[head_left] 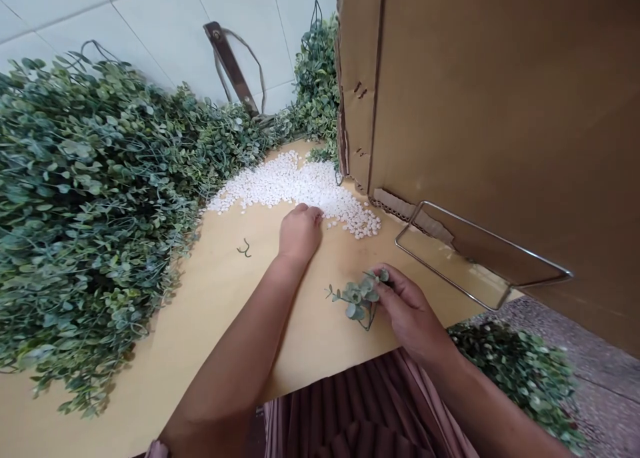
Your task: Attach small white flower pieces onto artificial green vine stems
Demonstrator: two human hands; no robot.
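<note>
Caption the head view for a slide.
Left hand at the white pieces, right hand holding a leafy green sprig.

At the centre of the frame, the left hand (300,235) rests at the near edge of scattered white pieces (280,181) on the table (215,325). Right of lower centre, the right hand (415,315) pinches a leafy sprig (356,295). Heaped greenery (115,158) fills the left; cardboard (490,98) stands upper right.
</note>
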